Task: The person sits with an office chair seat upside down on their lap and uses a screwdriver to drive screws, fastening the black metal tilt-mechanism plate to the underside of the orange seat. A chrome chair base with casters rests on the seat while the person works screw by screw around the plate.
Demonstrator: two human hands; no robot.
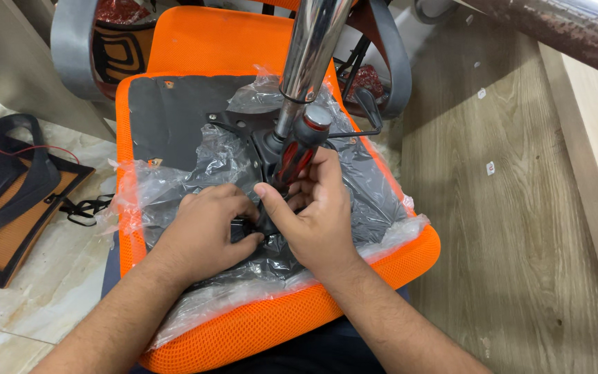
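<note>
From my remote seat I see two bare forearms entering from the bottom edge of the head view. Neither arm has a sleeve anywhere along its visible length; both are uncovered right down to the frame's edge. I see fine dark hair along both forearms. My left hand [209, 228] has no glove, ring, watch or band that I can make out, and its wrist is plain. My right hand [320, 215] is equally bare, with short, unpainted nails showing on the thumb and fingers and no jewellery at the wrist. Between the forearms, low in the picture, I see a strip of dark navy cloth, apparently my trousers.
</note>
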